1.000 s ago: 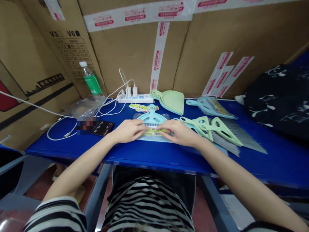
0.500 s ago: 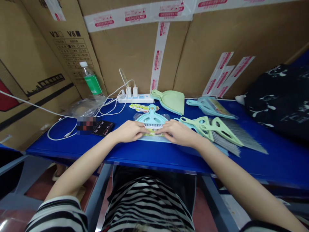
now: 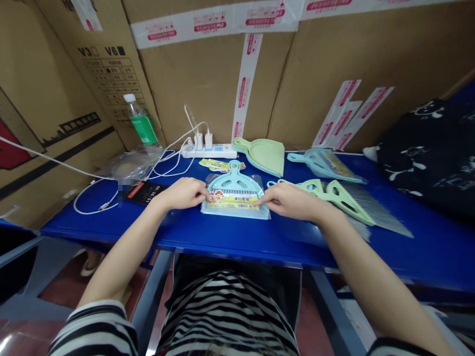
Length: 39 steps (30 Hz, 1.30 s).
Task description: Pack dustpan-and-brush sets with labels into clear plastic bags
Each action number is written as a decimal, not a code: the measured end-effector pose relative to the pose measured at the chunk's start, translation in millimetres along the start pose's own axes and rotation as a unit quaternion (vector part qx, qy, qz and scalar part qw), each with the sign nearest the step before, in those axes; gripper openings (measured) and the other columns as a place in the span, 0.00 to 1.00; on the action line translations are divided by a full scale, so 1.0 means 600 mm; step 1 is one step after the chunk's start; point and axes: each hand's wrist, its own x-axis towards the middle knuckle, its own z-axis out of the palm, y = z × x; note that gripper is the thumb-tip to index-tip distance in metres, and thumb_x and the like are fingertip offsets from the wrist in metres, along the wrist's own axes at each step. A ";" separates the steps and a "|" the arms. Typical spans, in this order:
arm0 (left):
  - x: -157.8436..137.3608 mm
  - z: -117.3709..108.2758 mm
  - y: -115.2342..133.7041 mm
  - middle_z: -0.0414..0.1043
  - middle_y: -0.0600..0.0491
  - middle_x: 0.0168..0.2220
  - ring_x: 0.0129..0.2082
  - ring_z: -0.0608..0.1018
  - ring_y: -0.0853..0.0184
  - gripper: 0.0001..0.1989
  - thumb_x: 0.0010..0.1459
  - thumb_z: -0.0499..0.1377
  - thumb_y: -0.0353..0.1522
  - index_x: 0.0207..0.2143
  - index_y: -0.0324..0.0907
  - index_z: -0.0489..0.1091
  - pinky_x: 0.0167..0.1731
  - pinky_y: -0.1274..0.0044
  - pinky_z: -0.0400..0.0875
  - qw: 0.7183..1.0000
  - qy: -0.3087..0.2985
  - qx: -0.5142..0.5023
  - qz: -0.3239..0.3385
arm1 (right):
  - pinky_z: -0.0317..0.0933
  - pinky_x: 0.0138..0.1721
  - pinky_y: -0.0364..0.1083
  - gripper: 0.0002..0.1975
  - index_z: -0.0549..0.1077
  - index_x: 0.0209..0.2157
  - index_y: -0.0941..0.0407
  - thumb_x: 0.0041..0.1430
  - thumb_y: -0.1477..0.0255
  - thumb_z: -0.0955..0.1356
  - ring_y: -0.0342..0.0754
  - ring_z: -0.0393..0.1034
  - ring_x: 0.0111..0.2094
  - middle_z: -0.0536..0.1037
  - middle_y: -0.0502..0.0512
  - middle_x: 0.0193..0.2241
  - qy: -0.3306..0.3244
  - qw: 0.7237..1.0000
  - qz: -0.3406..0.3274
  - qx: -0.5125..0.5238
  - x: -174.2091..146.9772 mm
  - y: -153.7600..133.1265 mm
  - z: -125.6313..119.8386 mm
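Observation:
A light blue dustpan with its small brush, in a clear plastic bag, lies flat on the table before me. A yellow label with red mushroom pictures runs across its middle. My left hand is at the label's left end, fingers curled and fingertips touching it. At the right end my right hand touches the label with its outstretched index finger; the other fingers are folded in. Nothing shows inside either hand. To the right lie green brushes with grey bristles, partly hidden by my right hand.
Stacked dustpans and a bagged blue set lie at the back. More labels rest by a power strip with white cables. At left are a phone, plastic bags and a bottle. A dark patterned bag sits right.
My hands have moved apart along the label, the left one leftward and the right one rightward. More of the label and the bagged dustpan now shows.

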 end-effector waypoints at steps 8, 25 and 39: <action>0.007 0.006 0.012 0.77 0.54 0.31 0.32 0.77 0.65 0.14 0.57 0.46 0.28 0.31 0.44 0.72 0.31 0.78 0.64 0.999 -0.008 0.040 -0.034 | 0.56 0.28 0.43 0.16 0.77 0.27 0.52 0.50 0.80 0.60 0.45 0.69 0.25 0.79 0.49 0.24 0.000 0.999 0.048 0.021 -0.001 0.003 -0.006; 0.012 0.016 0.024 0.73 0.50 0.26 0.31 0.78 0.57 0.12 0.65 0.42 0.33 0.45 0.40 0.61 0.30 0.73 0.65 0.984 -0.064 0.134 -0.099 | 0.47 0.26 0.44 0.11 0.53 0.22 0.52 0.54 0.72 0.62 0.45 0.59 0.21 0.65 0.48 0.16 0.030 0.997 0.070 -0.031 0.005 -0.021 -0.003; 0.013 0.018 0.023 0.72 0.54 0.26 0.30 0.77 0.60 0.10 0.59 0.49 0.32 0.43 0.42 0.61 0.30 0.74 0.63 0.990 -0.049 0.070 -0.109 | 0.44 0.25 0.43 0.11 0.54 0.22 0.52 0.56 0.72 0.60 0.45 0.61 0.21 0.66 0.48 0.17 0.002 0.990 0.124 -0.068 0.009 -0.032 0.000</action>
